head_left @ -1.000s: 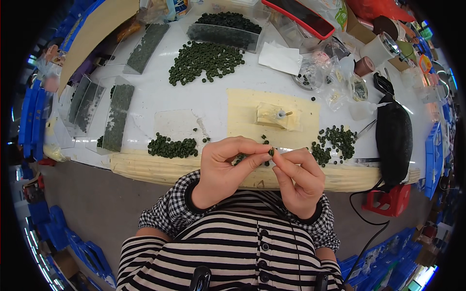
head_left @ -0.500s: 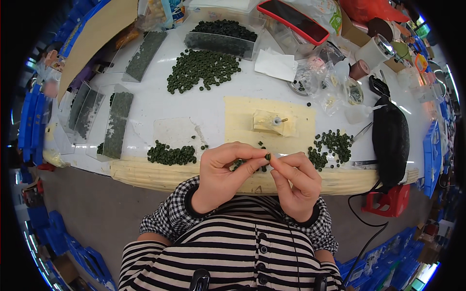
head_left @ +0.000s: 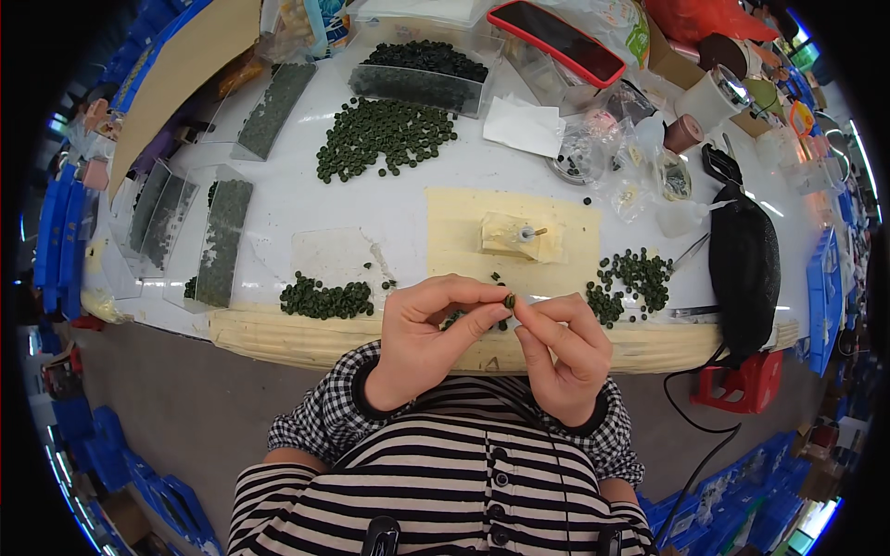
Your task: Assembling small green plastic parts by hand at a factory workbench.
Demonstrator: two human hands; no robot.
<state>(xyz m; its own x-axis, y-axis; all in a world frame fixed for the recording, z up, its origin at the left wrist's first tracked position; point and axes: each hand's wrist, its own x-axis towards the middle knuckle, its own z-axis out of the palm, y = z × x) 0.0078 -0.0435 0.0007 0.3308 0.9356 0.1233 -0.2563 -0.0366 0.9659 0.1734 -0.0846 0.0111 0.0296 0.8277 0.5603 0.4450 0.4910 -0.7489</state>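
Between the tips of my left thumb and forefinger I pinch a small dark green round piece [head_left: 510, 301]. My left hand [head_left: 431, 334] is closed on it, close above the table's front edge. The right hand [head_left: 565, 347] meets it there, its forefinger touching the piece from the right; the right thumb lies apart from it, lower down. Several like pieces lie partly hidden behind my fingers. To the left of my hands is a heap of green pieces [head_left: 326, 296], and to the right a looser heap [head_left: 630, 283].
A taped block with a metal pin [head_left: 519, 233] stands on yellow paper [head_left: 450, 213] beyond my hands. A larger green pile [head_left: 385, 137] lies in front of a clear bin [head_left: 422, 74]. Clear trays [head_left: 227, 241] stand left; a red-cased phone [head_left: 556, 42] and black mesh bag [head_left: 744, 273] lie right.
Both hands keep almost the same place, with the green piece still between the fingertips. The whole view has shifted slightly; nothing else visibly differs.
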